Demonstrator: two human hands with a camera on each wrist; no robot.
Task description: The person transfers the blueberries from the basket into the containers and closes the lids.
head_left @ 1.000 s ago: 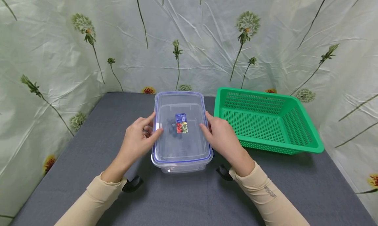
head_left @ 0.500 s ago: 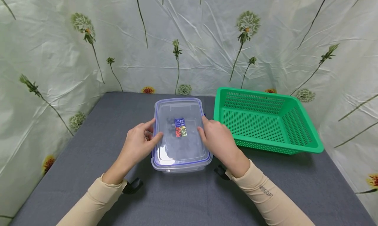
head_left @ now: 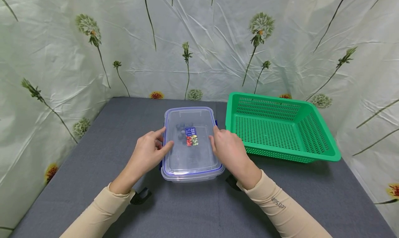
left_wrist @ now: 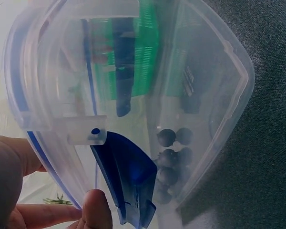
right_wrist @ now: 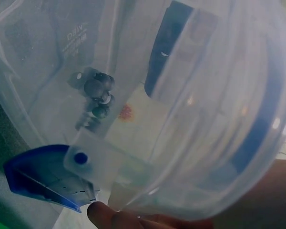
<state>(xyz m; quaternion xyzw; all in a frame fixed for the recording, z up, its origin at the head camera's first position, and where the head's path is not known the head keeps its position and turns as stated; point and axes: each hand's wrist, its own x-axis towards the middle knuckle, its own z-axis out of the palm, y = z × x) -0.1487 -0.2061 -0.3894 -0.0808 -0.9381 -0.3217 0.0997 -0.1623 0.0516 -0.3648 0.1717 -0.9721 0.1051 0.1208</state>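
Note:
A clear plastic food container (head_left: 193,162) with a blue-edged lid and a fruit label (head_left: 191,136) sits on the grey cloth. Inside, several dark round berries (left_wrist: 168,176) lie near one end; they look like blueberries. My left hand (head_left: 149,148) holds its left side, thumb over the lid's rim and fingers at the side. On the opposite side, my right hand (head_left: 229,148) grips the lid edge likewise. A blue side latch (left_wrist: 128,176) hangs unfastened beside the left fingertips. Another blue latch (right_wrist: 43,176) sticks outward by the right fingertips.
A green perforated basket (head_left: 280,155) stands to the right of the container, close to my right hand. Grey cloth (head_left: 190,210) covers the table. Behind it and at the sides hangs a pale curtain (head_left: 218,58) with a flower print.
The container's far end has come down towards the cloth, and the container appears flatter and slightly nearer. Both hands have stayed at its sides, the right shifting a little left.

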